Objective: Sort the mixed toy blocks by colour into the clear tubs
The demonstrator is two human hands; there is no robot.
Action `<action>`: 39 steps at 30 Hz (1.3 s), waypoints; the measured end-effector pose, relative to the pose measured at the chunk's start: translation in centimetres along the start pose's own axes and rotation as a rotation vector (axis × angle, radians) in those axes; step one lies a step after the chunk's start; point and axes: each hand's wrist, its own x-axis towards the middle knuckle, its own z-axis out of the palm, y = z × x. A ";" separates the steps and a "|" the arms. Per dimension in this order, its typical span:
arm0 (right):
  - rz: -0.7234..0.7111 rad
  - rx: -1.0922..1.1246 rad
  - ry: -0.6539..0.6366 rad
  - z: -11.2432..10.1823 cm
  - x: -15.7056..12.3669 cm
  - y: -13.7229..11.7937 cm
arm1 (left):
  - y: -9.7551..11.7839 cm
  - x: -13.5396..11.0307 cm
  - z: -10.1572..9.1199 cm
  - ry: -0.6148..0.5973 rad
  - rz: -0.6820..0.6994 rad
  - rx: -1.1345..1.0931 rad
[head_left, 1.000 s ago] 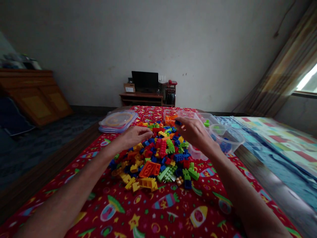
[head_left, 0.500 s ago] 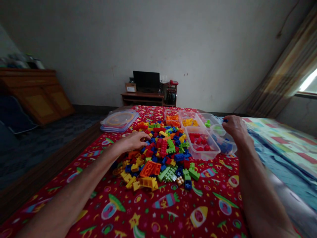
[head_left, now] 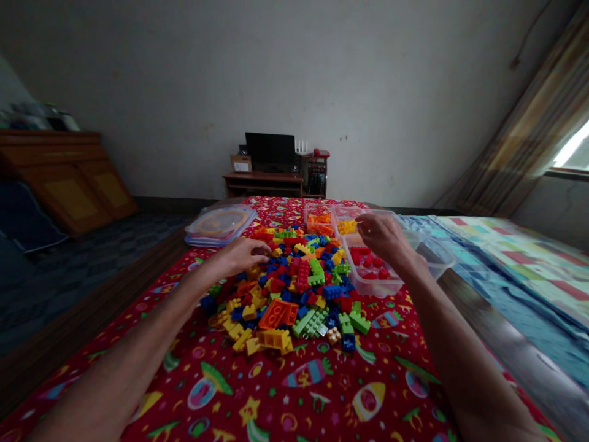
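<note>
A: Materials, please.
B: Plastic bricks, moulded and studded, short blocks and longer bars. Clear plastic boxes, rounded at the corners: one box of red bricks, one box of yellow bricks, one box of orange bricks. One clear tub, partly hidden by the right arm. One stack of thin translucent lids.

A: Surface and room?
B: Desk, dark wood at its edge, under a red cloth printed with rockets and stars. Beyond it, a pale, spotted wall and a low brown stand bearing a black monitor. Left side: wooden cabinet. Right side: patchwork bedding, striped curtain.

A: Hands?
B: Left hand: at the heap's far left edge, fingers curled; whether its grip pinches a brick, I cannot tell. Right hand: over the boxes, fingers bent, fingertips near the yellow bricks; its grip is turned away, contents impossible to tell.

A: Lastly, the bricks?
B: One loose heap mid-desk, between the forearms. Red, blue, yellow, green and orange, mixed. At the near side, an orange piece showing round hollows; a studded green piece to its right.
</note>
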 end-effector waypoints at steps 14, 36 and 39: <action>-0.272 0.060 -0.174 -1.2 -1.7 -5.9 | 2.8 -0.1 0.1 0.089 -0.043 -0.313; 0.122 -0.127 0.038 -2.3 -0.2 3.1 | 8.6 -2.0 2.2 0.061 0.335 -0.247; 0.250 -0.194 -0.025 -2.3 -0.3 7.1 | 9.7 -2.6 3.1 0.006 0.586 -0.042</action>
